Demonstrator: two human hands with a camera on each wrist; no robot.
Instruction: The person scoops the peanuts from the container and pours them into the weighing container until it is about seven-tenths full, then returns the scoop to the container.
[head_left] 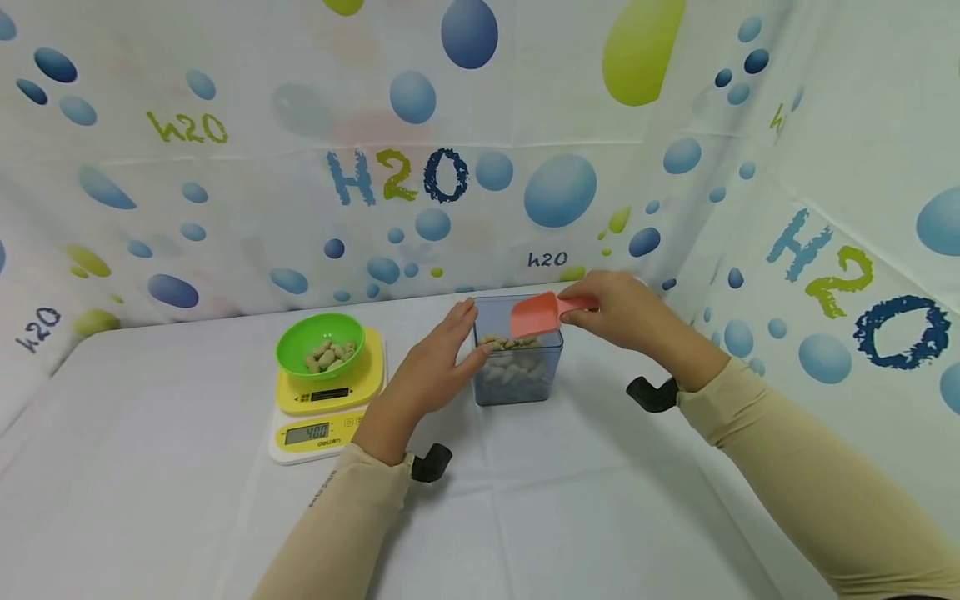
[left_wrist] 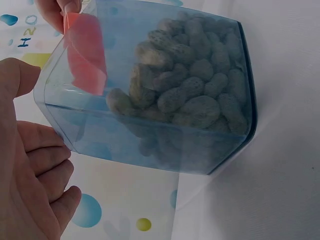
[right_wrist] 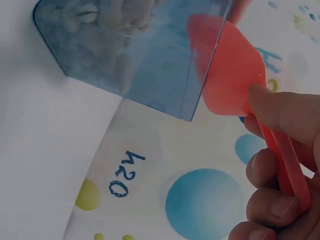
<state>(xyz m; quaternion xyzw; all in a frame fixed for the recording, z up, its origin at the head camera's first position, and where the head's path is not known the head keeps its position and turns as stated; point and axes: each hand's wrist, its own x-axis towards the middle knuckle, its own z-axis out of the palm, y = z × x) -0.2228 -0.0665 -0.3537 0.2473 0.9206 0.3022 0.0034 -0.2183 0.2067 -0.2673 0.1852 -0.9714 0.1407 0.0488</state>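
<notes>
My right hand [head_left: 624, 313] grips the handle of a red-pink plastic scoop [head_left: 536, 315]. In the head view the scoop's blade is at the mouth of a clear bluish container [head_left: 557, 360], and part of it shows through the wall in the left wrist view. Unshelled peanuts [left_wrist: 192, 95] fill the container's lower part. At the container's left side is my left hand [head_left: 429, 371], its fingers fairly straight. Those fingertips [left_wrist: 59, 137] lie against the rim, with the thumb near another part of the rim. Whether any peanuts lie in the scoop is hard to see.
Left of the container, a green bowl [head_left: 288, 354] with several peanuts [head_left: 330, 356] stands on a yellow and white digital scale [head_left: 318, 433]. A white cloth [head_left: 150, 467] covers the table. Behind it hangs a curtain [head_left: 247, 225] printed with bubbles.
</notes>
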